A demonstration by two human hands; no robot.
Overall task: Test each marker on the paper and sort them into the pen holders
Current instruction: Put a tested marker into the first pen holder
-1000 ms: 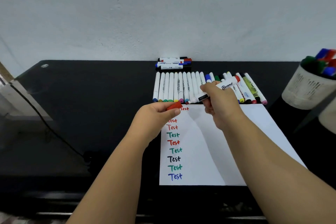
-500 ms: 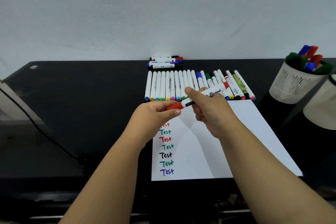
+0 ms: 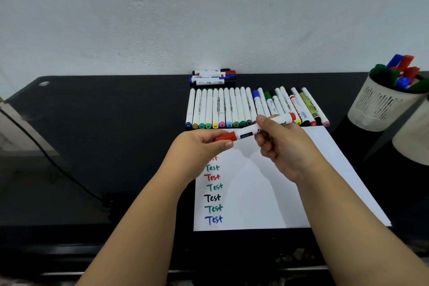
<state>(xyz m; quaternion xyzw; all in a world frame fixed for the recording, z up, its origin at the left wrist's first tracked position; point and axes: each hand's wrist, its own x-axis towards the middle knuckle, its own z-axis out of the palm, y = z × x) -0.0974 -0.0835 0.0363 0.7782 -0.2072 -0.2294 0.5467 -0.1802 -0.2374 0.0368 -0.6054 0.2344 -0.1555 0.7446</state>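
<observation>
I hold a cylindrical white whiteboard marker [image 3: 255,130] level above the top edge of the smooth white paper [image 3: 290,193]. My left hand [image 3: 199,148] pinches its glossy red cap [image 3: 225,136] between thumb and curled fingers. My right hand [image 3: 283,146] grips the barrel, fingers curled around it. The slotted round cream pen holder [image 3: 380,109] stands well apart at my right on the black desk [image 3: 104,134].
</observation>
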